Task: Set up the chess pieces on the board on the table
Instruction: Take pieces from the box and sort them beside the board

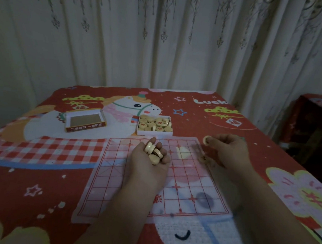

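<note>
A thin paper chess board point(186, 183) with a red grid lies on the table in front of me. My left hand point(149, 159) is palm up over the board's far half, its fingers curled round several round cream chess pieces point(153, 152). My right hand point(229, 150) hovers at the board's far right corner and pinches one cream piece point(206, 140) between thumb and fingertips. One piece point(203, 158) lies on the board near its right edge, just below that hand. A white box point(155, 128) behind the board holds several more pieces.
The box's lid point(85, 120) lies upside down at the back left. A red cartoon-print cloth point(38, 150) covers the table. Pale curtains point(163, 35) hang close behind. A second red-covered surface point(318, 118) stands at the right.
</note>
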Demonstrator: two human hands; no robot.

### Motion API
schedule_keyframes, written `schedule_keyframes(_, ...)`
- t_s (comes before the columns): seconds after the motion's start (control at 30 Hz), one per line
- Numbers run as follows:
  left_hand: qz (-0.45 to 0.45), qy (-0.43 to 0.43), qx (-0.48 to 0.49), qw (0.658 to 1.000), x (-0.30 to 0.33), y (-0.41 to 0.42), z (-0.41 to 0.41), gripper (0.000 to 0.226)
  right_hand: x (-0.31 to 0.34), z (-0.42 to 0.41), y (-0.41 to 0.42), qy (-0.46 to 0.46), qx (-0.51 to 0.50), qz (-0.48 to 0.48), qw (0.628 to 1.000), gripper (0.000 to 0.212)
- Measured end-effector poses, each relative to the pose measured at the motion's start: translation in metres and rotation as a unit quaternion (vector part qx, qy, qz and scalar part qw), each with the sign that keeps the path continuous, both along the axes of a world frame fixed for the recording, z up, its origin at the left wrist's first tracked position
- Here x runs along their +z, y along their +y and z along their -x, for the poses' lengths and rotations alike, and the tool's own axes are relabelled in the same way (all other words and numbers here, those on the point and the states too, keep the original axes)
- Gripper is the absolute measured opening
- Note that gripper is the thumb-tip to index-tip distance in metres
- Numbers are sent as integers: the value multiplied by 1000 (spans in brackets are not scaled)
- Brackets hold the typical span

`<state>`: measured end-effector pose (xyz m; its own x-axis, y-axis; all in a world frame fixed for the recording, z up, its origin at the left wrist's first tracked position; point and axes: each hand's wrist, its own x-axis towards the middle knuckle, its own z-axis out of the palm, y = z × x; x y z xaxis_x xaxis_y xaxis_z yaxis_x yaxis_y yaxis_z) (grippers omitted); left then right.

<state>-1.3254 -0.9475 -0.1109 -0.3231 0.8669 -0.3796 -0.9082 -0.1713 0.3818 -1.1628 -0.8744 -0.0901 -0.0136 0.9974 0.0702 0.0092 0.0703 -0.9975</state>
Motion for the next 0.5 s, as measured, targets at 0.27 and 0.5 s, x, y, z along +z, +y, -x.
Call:
schedule_keyframes(0.27,15,3,-12,1000,0,1,-6,36,-3,-4,11,-108,-9,52,993,13)
schedule_keyframes(0.5,25,8,-12,1000,0,1,-8,38,7,1,-3,-67,26,60,996,6)
